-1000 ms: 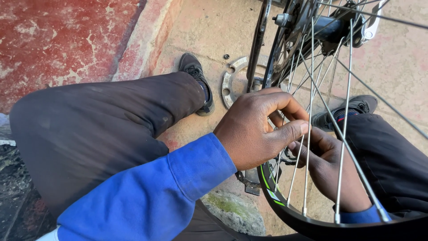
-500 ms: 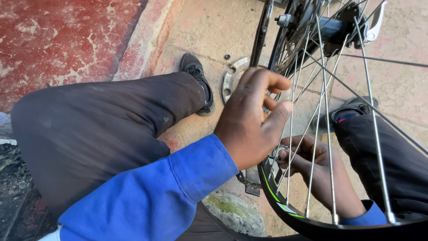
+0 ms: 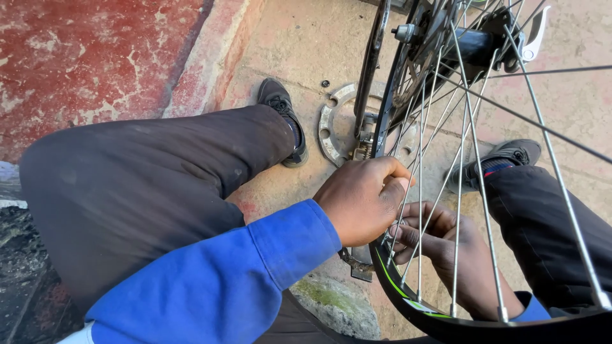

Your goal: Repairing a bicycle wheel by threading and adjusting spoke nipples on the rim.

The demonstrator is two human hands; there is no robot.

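1. A worn concrete floor (image 3: pixel 299 51) runs beside a red painted strip (image 3: pixel 95 57) at its left edge; a grey metal ring (image 3: pixel 328 124) lies on the concrete near the left shoe (image 3: pixel 284 118).
2. A bicycle wheel (image 3: pixel 446 318) stands upright between the seated person's knees, its hub (image 3: pixel 475 44) at the top and its black rim with green stripe lowest.
3. The left hand (image 3: pixel 360 200), half a second ago spread open, has now curled shut, thumb and fingertips pinched on a spoke (image 3: pixel 421 159) near the rim.
4. The right hand (image 3: pixel 446 245) sits behind the spokes, fingers bent around one low down; its exact grip cannot be made out.
5. Judging by this, the left hand has moved on to a new spoke.
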